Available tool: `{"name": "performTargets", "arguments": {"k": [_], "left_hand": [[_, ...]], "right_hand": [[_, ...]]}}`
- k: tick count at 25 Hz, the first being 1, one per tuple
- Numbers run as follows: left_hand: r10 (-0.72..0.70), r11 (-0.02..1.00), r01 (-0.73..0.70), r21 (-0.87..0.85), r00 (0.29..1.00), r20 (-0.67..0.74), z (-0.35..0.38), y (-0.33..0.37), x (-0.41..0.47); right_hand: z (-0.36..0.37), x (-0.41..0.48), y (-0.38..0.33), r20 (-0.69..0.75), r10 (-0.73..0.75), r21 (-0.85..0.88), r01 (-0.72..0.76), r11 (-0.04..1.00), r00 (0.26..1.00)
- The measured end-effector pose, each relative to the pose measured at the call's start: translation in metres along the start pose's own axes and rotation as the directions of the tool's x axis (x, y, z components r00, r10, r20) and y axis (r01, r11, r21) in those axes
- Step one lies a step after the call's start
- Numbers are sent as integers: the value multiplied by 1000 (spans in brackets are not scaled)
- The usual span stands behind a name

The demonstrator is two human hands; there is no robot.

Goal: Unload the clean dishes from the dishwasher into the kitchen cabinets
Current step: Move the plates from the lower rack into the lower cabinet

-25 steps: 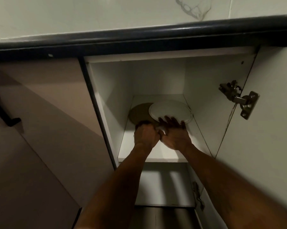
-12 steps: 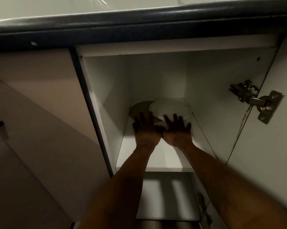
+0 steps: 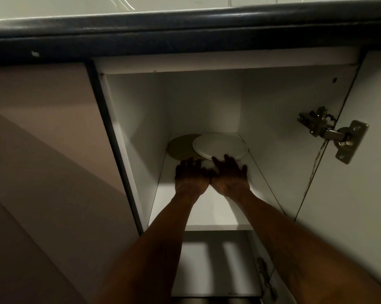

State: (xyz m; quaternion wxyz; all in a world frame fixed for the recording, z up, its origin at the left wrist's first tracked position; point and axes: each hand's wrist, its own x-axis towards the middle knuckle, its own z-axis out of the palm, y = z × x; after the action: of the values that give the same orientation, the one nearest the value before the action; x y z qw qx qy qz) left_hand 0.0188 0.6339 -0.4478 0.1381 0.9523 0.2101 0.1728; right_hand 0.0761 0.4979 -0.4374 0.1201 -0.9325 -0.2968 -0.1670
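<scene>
Where fingers [image 3: 225,160] overlap the white plate [image 3: 219,145] (contact unclear), shadow hides its near rim.

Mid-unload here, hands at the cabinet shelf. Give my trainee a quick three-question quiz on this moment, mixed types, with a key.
1. True or false: the white plate lies flat on the upper shelf of the open cabinet.
2. Multiple choice: the brown round dish sits (A) left of the white plate, partly under it, (B) on top of it, (C) on the lower shelf.
3. Fill in: both hands have their fingers ____.

Key
1. True.
2. A.
3. Spread: the left hand and right hand are open, side by side, just in front of the dishes. Only the right fingertips reach the plate's near rim; nothing is gripped.
</scene>
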Motion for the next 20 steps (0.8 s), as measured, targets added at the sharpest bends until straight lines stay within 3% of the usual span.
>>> {"name": "performTargets", "arguments": {"k": [1,3,5,9,15,17,20], "left_hand": [[-13,1000,13,11,1000,-5,0,-1,-2],[-103,986,102,-128,995,-4,-4,-1,1],[-207,946,227,-233,972,107,-6,0,8],[-144,989,145,-9,986,83,-12,6,9],[-118,989,122,80,992,-48,-9,7,8],[-65,995,78,66,982,-176,-15,11,-3],[-15,998,24,52,986,-164,-32,18,-36]], "right_hand": [[-2,3,0,65,35,18,-36,999,997],[-5,8,1,179,84,24,-89,996,980],[-4,14,2,243,116,41,-130,991,963],[1,22,2,260,169,78,-196,978,951],[-7,19,1,154,169,227,-201,953,974],[-9,19,-2,100,159,273,-181,945,982],[-16,6,-12,-175,11,251,33,968,985]]}}
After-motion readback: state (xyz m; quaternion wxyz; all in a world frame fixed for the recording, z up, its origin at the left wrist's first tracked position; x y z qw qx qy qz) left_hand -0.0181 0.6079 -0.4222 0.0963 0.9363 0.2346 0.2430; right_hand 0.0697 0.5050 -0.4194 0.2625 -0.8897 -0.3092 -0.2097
